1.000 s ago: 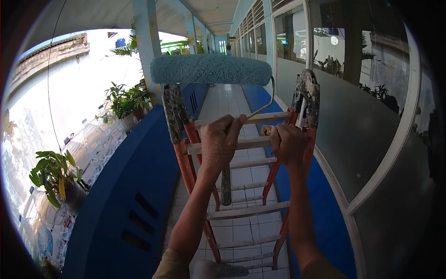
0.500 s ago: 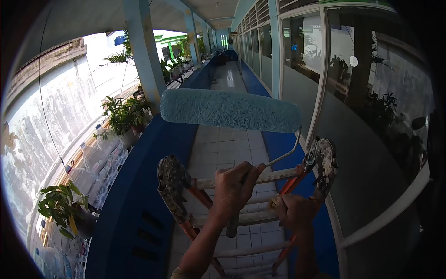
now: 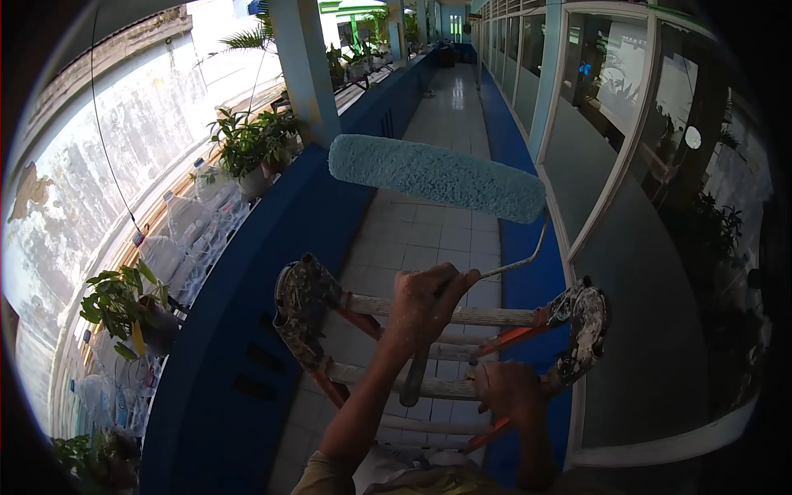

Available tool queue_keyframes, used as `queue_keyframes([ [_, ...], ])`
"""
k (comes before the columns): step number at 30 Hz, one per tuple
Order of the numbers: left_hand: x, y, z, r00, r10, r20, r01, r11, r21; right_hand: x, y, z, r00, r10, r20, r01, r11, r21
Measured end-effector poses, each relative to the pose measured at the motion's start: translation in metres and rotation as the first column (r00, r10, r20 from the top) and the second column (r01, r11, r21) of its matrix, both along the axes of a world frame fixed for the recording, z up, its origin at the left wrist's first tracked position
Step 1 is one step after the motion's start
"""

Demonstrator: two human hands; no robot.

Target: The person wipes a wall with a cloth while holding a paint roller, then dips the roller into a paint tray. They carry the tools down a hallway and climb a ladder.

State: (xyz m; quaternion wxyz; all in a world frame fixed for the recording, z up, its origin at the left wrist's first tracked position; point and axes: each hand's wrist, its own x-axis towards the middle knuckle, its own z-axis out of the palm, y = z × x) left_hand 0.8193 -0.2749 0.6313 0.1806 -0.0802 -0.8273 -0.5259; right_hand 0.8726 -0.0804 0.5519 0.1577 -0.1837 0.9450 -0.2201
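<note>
My left hand [image 3: 425,305] is closed around the handle of a paint roller [image 3: 437,177]. Its long fuzzy sleeve, coated light blue, hangs crosswise ahead of me, the right end slightly lower. A bent wire frame joins the sleeve's right end to the handle, whose lower tip shows beneath my fist. Below and to the right, my right hand [image 3: 510,388] has its fingers curled over a rung near the right side of a stepladder [image 3: 445,388]. The ladder has orange rails, pale rungs and paint-crusted wrapped tops on both sides.
Along the left runs a low blue wall [image 3: 223,305], with potted plants [image 3: 252,148] and bagged plastic bottles [image 3: 186,219] beyond it. A pillar [image 3: 305,70] rises from that wall. Framed windows [image 3: 610,91] line the right. White floor tiles [image 3: 445,124] stretch down the corridor.
My view has tipped downward and turned left, so the corridor sits higher and further right. The roller sleeve slopes a bit more to the right. Both hands keep their grips.
</note>
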Motion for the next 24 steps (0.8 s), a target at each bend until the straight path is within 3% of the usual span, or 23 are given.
queue_keyframes([
  [5,-0.007,-0.004,-0.013,0.991,0.084,0.102,-0.083,0.996,-0.010,-0.004,0.003,0.002,0.997,0.067,0.043,-0.066,0.998,-0.024],
  [10,-0.011,-0.009,-0.015,0.981,0.141,0.133,-0.144,0.989,0.015,-0.002,0.003,0.005,0.997,0.021,0.077,-0.017,0.998,-0.053],
  [13,-0.011,-0.014,-0.016,0.969,0.156,0.190,-0.160,0.987,0.006,-0.001,0.005,-0.005,1.000,0.018,-0.024,-0.020,0.994,-0.105],
  [16,-0.017,-0.023,-0.020,0.966,0.150,0.212,-0.152,0.988,-0.006,-0.003,0.003,0.000,1.000,0.005,-0.010,-0.005,0.998,-0.070],
  [18,-0.020,-0.025,-0.012,0.978,0.138,0.159,-0.145,0.989,0.033,-0.003,0.004,0.000,0.999,-0.024,0.036,0.026,0.998,-0.054],
  [24,-0.022,-0.032,0.039,0.968,0.061,0.245,-0.066,0.998,0.010,0.000,-0.001,-0.004,0.986,-0.111,0.123,0.107,0.994,0.033],
])
